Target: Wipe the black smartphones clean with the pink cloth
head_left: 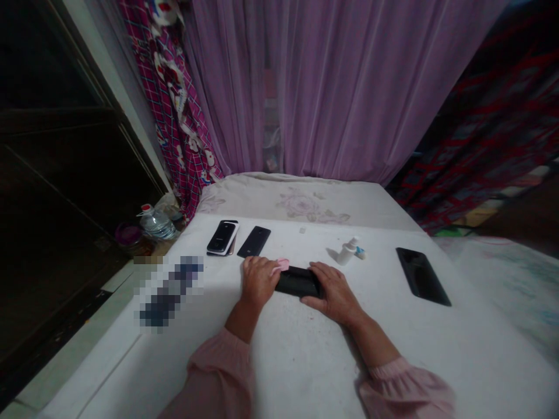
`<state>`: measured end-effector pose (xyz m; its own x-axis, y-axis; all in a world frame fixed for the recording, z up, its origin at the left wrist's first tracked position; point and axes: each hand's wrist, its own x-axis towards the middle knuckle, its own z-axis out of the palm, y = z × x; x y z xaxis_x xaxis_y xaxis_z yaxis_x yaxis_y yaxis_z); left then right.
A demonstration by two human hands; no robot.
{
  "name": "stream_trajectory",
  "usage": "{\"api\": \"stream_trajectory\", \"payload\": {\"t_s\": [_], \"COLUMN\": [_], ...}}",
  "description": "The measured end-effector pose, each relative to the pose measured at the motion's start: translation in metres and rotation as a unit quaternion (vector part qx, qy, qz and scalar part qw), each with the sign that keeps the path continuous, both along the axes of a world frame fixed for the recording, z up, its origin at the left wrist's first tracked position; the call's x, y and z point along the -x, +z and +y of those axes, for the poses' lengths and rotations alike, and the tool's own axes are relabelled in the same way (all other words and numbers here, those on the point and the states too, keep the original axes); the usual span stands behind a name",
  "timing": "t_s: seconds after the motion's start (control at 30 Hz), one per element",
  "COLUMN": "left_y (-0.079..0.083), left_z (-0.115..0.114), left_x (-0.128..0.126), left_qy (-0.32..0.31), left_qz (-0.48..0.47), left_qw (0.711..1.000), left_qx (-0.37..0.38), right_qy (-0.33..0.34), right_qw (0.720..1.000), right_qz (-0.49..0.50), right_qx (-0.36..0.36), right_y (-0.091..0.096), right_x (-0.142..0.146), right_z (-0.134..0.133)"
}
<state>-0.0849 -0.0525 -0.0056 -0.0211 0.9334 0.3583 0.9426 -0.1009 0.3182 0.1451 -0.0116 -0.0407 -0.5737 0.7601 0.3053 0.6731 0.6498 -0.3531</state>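
A black phone (297, 281) lies flat on the white table (305, 361) between both hands. My left hand (258, 280) is curled at its left end with a small pink cloth (280, 266) pinched under the fingers. Over the phone's right end my right hand (332, 291) rests with fingers wrapped round the edge. Both wrists wear pink sleeves.
Two dark phones (222, 237) (254, 241) lie at the back left. A small white spray bottle (347, 251) stands right of centre, another black phone (423, 276) lies further right. A water bottle (156, 223) sits off the table's left. Purple curtains (332, 87) hang behind.
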Motion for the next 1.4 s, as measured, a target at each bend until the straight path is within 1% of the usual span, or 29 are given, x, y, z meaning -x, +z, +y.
{"api": "stream_trajectory", "payload": {"t_s": [0.07, 0.13, 0.2, 0.27, 0.37, 0.57, 0.77, 0.87, 0.97, 1.13, 1.3, 1.4], "left_y": [0.000, -0.001, -0.001, 0.000, 0.000, 0.002, 0.002, 0.005, 0.006, 0.007, 0.006, 0.007], "left_z": [0.000, 0.000, 0.000, -0.001, -0.003, -0.007, -0.009, -0.010, -0.011, -0.012, -0.011, -0.010], "left_x": [0.004, 0.005, 0.005, 0.002, -0.004, -0.021, -0.027, -0.025, -0.020, -0.007, 0.007, 0.012], "left_qy": [0.045, 0.076, 0.091, 0.090, 0.060, -0.054, -0.165, -0.202, -0.213, -0.214, -0.204, -0.187], "left_qz": [0.014, 0.026, 0.033, 0.031, 0.010, -0.019, -0.039, -0.040, -0.034, -0.016, -0.005, 0.011], "left_qw": [0.999, 0.997, 0.995, 0.995, 0.998, 0.998, 0.985, 0.977, 0.975, 0.975, 0.977, 0.981], "left_qx": [0.000, 0.005, 0.010, 0.011, 0.007, 0.016, 0.044, 0.054, 0.055, 0.053, 0.059, 0.058], "right_qy": [-0.001, -0.001, 0.000, -0.001, 0.000, 0.004, -0.007, -0.004, -0.005, -0.001, 0.007, 0.006], "right_qw": [1.000, 1.000, 1.000, 1.000, 1.000, 1.000, 1.000, 1.000, 1.000, 1.000, 1.000, 1.000], "right_qz": [-0.001, 0.000, 0.000, -0.002, -0.004, 0.006, 0.002, 0.006, 0.008, 0.009, 0.010, 0.010], "right_qx": [-0.002, -0.003, -0.003, 0.000, 0.003, 0.000, 0.003, 0.000, -0.003, -0.004, -0.001, -0.003], "right_y": [-0.001, -0.001, -0.002, -0.002, -0.002, -0.004, -0.006, -0.005, -0.004, -0.002, -0.003, -0.003], "right_x": [0.000, 0.000, 0.000, 0.000, 0.000, -0.001, 0.000, 0.000, 0.000, 0.000, -0.001, -0.001], "right_z": [0.000, 0.000, 0.001, 0.001, 0.002, 0.003, 0.003, 0.002, 0.001, 0.001, 0.002, 0.002]}}
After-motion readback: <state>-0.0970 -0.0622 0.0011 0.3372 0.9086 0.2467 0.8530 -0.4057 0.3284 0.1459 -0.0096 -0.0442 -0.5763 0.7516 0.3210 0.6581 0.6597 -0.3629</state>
